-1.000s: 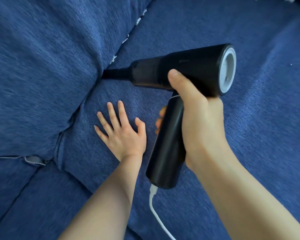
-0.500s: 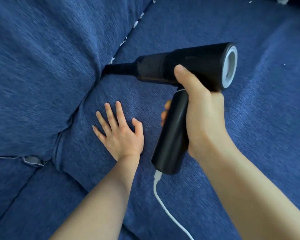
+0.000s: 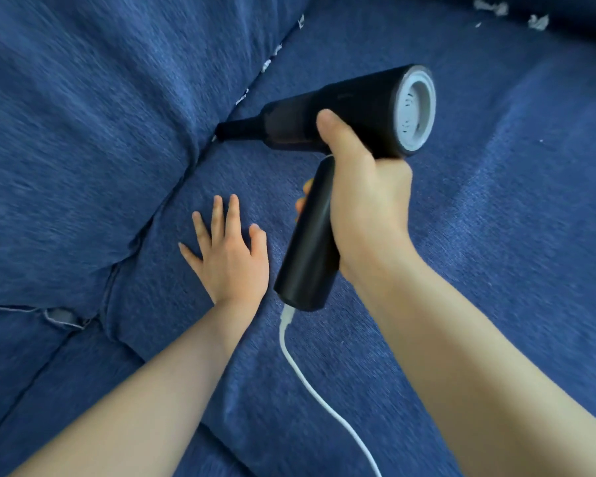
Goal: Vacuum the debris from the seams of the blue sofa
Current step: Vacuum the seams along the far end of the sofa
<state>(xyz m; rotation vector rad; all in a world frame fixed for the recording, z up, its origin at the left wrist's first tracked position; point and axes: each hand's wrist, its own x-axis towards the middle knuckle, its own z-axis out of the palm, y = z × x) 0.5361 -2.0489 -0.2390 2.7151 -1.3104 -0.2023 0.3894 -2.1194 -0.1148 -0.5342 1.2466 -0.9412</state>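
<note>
While white debris (image 3: 266,65) lines the seam (image 3: 255,85) between back cushion and seat of the blue sofa (image 3: 83,115), I'd keep the vacuum (image 3: 341,122) nozzle (image 3: 236,130) pressed into that crease and slide it slowly up toward the scraps — no lifting. My right hand (image 3: 362,201) is wrapped closed around the handle; my left hand (image 3: 229,259) lies flat, fingers spread, on the seat, holding nothing — good for flattening the fabric.

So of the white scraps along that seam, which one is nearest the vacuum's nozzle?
The small scrap just above the nozzle, low in the seam. The other scraps sit further up the same seam, and more lie at the far top right.
</note>
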